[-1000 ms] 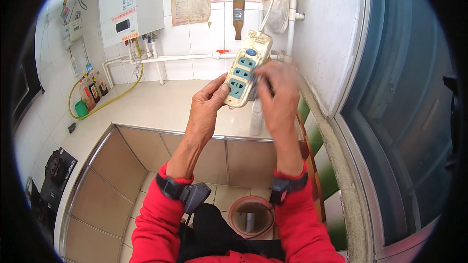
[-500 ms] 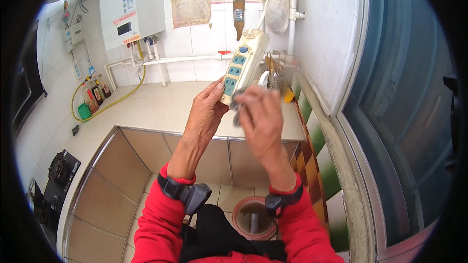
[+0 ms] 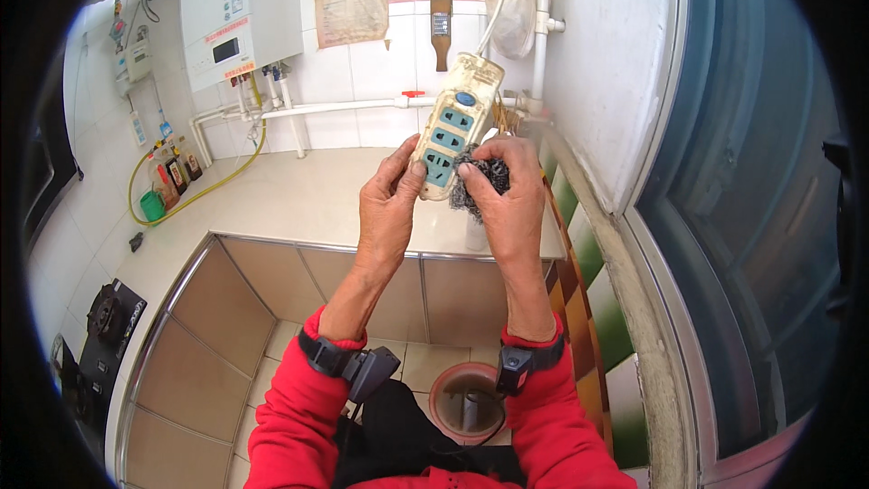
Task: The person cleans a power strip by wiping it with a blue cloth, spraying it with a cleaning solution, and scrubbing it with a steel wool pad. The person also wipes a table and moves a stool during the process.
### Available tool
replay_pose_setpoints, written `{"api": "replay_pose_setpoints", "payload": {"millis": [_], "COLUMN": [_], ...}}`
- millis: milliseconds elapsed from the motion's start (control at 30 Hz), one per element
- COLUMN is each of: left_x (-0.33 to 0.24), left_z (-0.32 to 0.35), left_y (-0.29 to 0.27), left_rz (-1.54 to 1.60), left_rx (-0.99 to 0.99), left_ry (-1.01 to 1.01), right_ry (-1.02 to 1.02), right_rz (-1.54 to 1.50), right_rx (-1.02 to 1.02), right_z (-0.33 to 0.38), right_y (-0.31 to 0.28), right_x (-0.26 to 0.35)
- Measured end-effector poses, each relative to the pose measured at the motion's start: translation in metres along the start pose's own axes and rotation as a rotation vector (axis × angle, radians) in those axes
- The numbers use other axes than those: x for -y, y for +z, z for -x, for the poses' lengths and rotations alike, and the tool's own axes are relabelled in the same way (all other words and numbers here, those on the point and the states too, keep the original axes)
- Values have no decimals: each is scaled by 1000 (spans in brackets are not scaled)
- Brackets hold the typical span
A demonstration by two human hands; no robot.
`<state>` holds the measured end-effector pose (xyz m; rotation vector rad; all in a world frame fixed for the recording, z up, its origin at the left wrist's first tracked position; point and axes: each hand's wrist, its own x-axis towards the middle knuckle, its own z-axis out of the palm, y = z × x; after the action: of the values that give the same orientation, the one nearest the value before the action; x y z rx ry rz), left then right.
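Note:
A dirty white power strip (image 3: 461, 95) with teal sockets and a blue switch is held up over the counter, tilted, its white cord rising from the top end. My left hand (image 3: 391, 204) grips its lower end, thumb on the face beside the lowest socket. In my right hand (image 3: 509, 199) is a crumpled dark grey scouring pad (image 3: 487, 179), pinched between thumb and fingers. The pad is against or very close to the strip's lower right edge. Fingers behind the strip and pad are partly hidden.
Below me a pinkish basin (image 3: 438, 401) stands on the tiled floor. The pale counter (image 3: 344, 190) carries bottles (image 3: 172, 172), a green cup (image 3: 152, 206) and a black stove (image 3: 113, 326). A white water heater (image 3: 243, 14) and pipes are on the wall; a window (image 3: 751, 172) is right.
The power strip has turned so its socket face shows more fully. My right hand, blurred before, is now sharp and slightly farther right, with the scouring pad plainly visible.

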<state>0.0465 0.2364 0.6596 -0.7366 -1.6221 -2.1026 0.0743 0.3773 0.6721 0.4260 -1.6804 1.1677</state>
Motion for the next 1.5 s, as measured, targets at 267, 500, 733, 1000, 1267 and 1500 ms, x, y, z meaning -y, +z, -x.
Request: {"api": "replay_pose_setpoints", "payload": {"millis": [267, 500, 733, 1000, 1267, 1500], "left_x": [4, 2, 3, 5, 3, 7], "left_z": [0, -1, -1, -3, -2, -4], "left_y": [1, 0, 2, 1, 1, 5], "left_rz": [-17, -49, -49, -37, -18, 55], "left_rx": [7, 17, 33, 16, 27, -4], "left_ry": [21, 29, 26, 22, 18, -24], "right_ry": [148, 62, 36, 66, 217, 367], "right_rz": [-157, -39, -96, -103, -256, -356], "right_rx": [-16, 1, -36, -63, 37, 22], "right_z": [-22, -21, -26, -51, -14, 11], "right_y": [-1, -4, -4, -4, -3, 7], "right_x": [-13, -5, -18, -18, -12, -21]}}
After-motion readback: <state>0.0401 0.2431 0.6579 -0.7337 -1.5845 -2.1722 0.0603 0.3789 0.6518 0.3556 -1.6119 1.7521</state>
